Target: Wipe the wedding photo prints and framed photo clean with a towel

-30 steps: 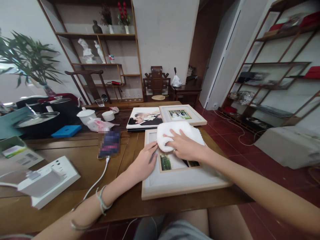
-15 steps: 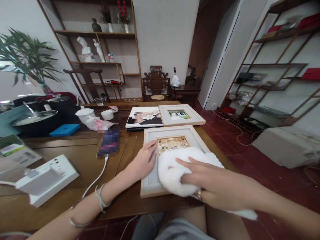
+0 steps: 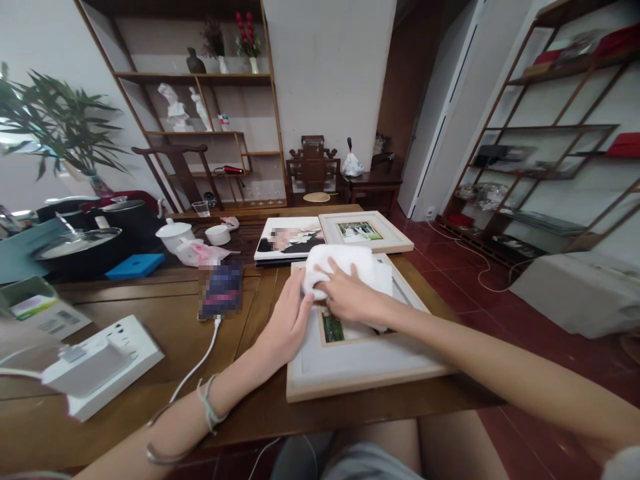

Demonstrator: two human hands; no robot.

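Note:
A pale wooden picture frame [image 3: 350,363] with a white mat lies flat on the brown wooden table [image 3: 165,320] in front of me. My right hand [image 3: 350,297] presses a fluffy white cloth [image 3: 340,267] onto the upper part of the frame's glass, fingers curled over the cloth. My left hand [image 3: 287,323] lies flat on the frame's left edge, fingers stretched out, holding nothing. Part of the frame's photo shows below the cloth.
Two more pictures [image 3: 290,237] [image 3: 363,230] lie beyond the frame. A phone [image 3: 220,288] on a white cable sits to the left, with a white power strip [image 3: 105,360], a blue box [image 3: 134,265], pots [image 3: 80,240] and white cups [image 3: 217,233]. Shelves stand behind and right.
My right hand has swept the cloth from the near part of the frame back up to its far part. The left hand stays on the left edge.

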